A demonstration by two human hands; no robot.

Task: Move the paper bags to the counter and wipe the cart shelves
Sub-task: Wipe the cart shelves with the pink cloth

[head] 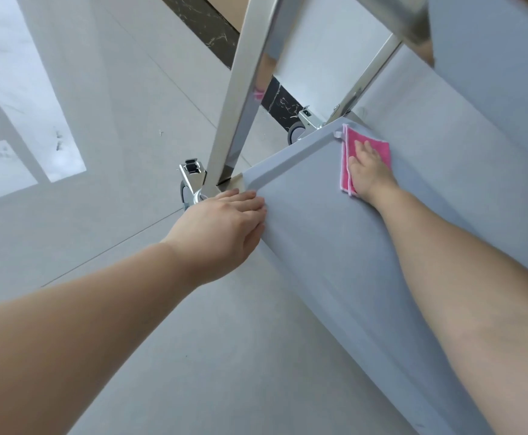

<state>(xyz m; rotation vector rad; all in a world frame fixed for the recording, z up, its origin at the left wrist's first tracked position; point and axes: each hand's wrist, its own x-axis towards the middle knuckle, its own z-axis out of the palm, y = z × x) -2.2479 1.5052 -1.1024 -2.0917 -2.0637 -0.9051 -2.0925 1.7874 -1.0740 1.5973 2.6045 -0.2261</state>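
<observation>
pink cloth (pixel 366 161) flat on the grey bottom shelf (pixel 319 246) of the cart, near its far corner. right hand (pixel 368 169) pressed on the cloth, fingers straight and close together. left hand (pixel 225 224) on the shelf's near edge, fingers straight, holding nothing. metal post (pixel 240 98) and caster wheel (pixel 189 189) just beside that corner.

- The cart's bottom shelf (pixel 335 233) looks like grey-blue plastic, matt and smooth, with a moulded raised rim.
- The cart posts (pixel 244 89) are bright polished metal, glossy enough to mirror.
- The caster brackets (pixel 193 177) are shiny metal too.
- The pink cloth (pixel 350 161) is soft, nubby fabric with a pale stitched edge.
- The floor (pixel 115 136) is pale grey tile, smooth with a dull sheen.
</observation>
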